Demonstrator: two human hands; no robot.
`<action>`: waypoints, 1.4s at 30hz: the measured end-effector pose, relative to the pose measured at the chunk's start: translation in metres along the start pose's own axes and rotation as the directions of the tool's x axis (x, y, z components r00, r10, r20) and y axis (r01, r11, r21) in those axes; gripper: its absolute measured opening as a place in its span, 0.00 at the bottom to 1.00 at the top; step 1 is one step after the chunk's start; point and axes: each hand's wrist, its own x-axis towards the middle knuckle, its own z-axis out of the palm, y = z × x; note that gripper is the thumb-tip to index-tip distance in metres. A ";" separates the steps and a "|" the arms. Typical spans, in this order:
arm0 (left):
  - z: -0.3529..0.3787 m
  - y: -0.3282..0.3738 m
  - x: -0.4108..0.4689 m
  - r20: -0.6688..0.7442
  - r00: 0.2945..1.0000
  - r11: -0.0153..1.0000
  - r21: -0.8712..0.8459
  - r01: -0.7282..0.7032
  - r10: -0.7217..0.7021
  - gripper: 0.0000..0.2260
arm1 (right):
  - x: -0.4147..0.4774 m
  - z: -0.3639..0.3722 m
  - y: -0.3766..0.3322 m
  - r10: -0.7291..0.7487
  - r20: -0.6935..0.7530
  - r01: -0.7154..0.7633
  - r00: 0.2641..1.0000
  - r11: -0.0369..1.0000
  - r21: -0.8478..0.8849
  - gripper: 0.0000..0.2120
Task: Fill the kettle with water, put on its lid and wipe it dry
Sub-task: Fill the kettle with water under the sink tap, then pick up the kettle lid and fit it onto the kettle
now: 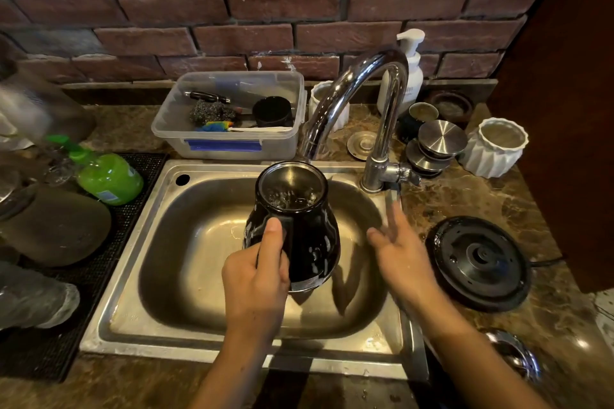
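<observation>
Head view. Clock directions are taken from the sink's middle, 12 toward the brick wall.

- Kettle: black, lid off, mouth open upward. It is held in the air over the basin of the steel sink, slightly toward 12. Water shows inside and its surface is rippled. Droplets sit on the outer wall.
- Faucet: chrome gooseneck, base at 2 on the sink rim. The spout end sits just above the kettle's rim on the 12 side. No stream can be made out.
- Left hand: fingers are wrapped round the kettle's handle on its 6 side, thumb laid up along the top of the handle.
- Right hand: at 3, over the sink's edge. Fingers are straight and spread and hold nothing, and they are motion-blurred. Fingertips point toward the faucet's lever, near it; I cannot tell if they touch.
- Kettle base: black disc on the counter at 3, beyond the right hand, with nothing on it.
- Plastic tub: at 12, behind the rim, holding scrubbers and a dark cup.
- Green bottle: at 10, lying on a black mat.
- Pump bottle: white, at 1, behind the faucet.
</observation>
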 end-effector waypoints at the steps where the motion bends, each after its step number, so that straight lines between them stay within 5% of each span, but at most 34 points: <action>1: -0.001 -0.001 -0.001 -0.012 1.000 1.000 0.004 -0.002 0.002 0.29 | -0.004 0.003 0.006 0.022 0.041 -0.023 0.999 0.999 0.025 0.31; 10: -0.010 0.006 -0.026 -0.143 0.989 1.000 0.003 -0.030 0.030 0.30 | -0.043 0.034 0.014 0.182 0.259 -0.244 0.948 0.942 0.229 0.13; 20: -0.030 0.028 -0.071 -0.233 0.971 0.999 0.002 -0.046 0.045 0.29 | -0.089 0.041 -0.011 0.186 0.367 -0.302 0.911 0.908 0.291 0.15; 29: -0.054 0.045 -0.110 -0.228 0.968 0.994 0.052 -0.099 0.109 0.31 | -0.142 0.046 -0.026 0.174 0.390 -0.339 0.904 0.847 0.409 0.15; 42: -0.118 0.031 -0.154 -0.124 0.985 0.992 0.051 -0.112 0.118 0.29 | -0.212 0.097 -0.011 0.311 0.242 -0.380 0.919 0.863 0.333 0.16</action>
